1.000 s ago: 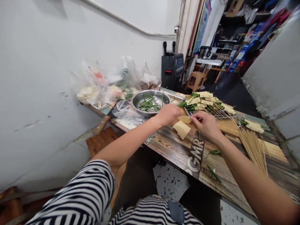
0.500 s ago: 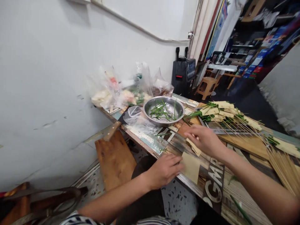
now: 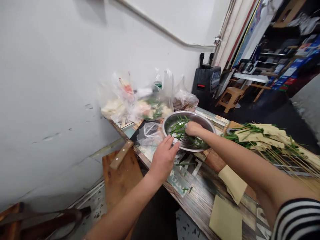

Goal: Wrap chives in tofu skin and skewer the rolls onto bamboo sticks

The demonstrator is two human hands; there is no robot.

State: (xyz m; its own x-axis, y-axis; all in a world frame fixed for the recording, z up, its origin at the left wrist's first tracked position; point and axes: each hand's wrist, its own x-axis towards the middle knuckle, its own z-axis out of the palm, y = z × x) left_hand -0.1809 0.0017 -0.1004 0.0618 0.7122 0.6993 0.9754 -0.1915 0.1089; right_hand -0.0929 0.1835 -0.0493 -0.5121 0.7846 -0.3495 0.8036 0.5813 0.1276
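My right hand (image 3: 193, 129) reaches into a steel bowl (image 3: 188, 148), its fingers closed among cut green chives (image 3: 179, 128); the fingertips are partly hidden. At the bowl's near left rim is my left hand (image 3: 163, 155), fingers stretched out and thumb apart, touching the rim. Two tofu-skin sheets lie on the table below my right forearm: a flat square sheet (image 3: 226, 216) near the edge and a folded-looking sheet (image 3: 233, 183) just beyond it. To the right, skewered tofu-skin rolls (image 3: 270, 135) with chives inside are piled on a tray.
Plastic bags of food (image 3: 150, 106) stand along the wall, beside a black speaker (image 3: 206, 81). A wooden-handled knife (image 3: 122, 154) juts past the table edge above a wooden stool (image 3: 120, 186). A plastic stool (image 3: 230, 98) stands on the floor beyond.
Both hands have left the tofu-skin sheets and moved to the bowl. My right hand has gone down into the chives; my left is now at the rim. The view has shifted.
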